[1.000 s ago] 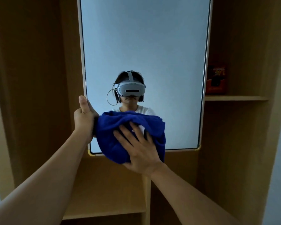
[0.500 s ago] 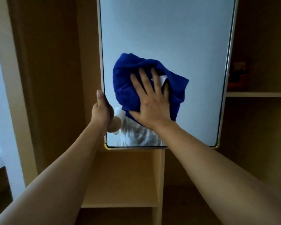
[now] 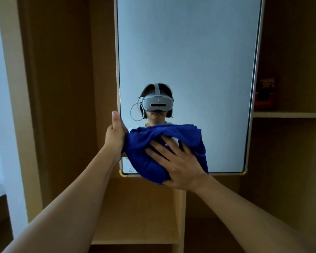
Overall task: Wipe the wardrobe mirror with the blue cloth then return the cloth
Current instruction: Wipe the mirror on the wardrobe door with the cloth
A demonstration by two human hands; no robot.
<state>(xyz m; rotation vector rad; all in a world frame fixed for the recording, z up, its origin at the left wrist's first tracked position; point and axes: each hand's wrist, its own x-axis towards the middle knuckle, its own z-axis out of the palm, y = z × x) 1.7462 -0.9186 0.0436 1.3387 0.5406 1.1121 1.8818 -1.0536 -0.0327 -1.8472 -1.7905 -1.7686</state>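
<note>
Both forearms bare — reflection shows a grey-white headset [image 3: 157,104], looped cable, white top

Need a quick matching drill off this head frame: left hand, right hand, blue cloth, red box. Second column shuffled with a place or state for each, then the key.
Column 1
1. left hand
2. right hand
3. blue cloth
4. red box

Column 2
A. bunched against the lower left part of the mirror
B. on the wardrobe shelf right of the mirror
C. grips the mirror's left edge, thumb up
D. pressed flat on the cloth, fingers spread

Pairs: 1-C, 2-D, 3-A, 4-B
</note>
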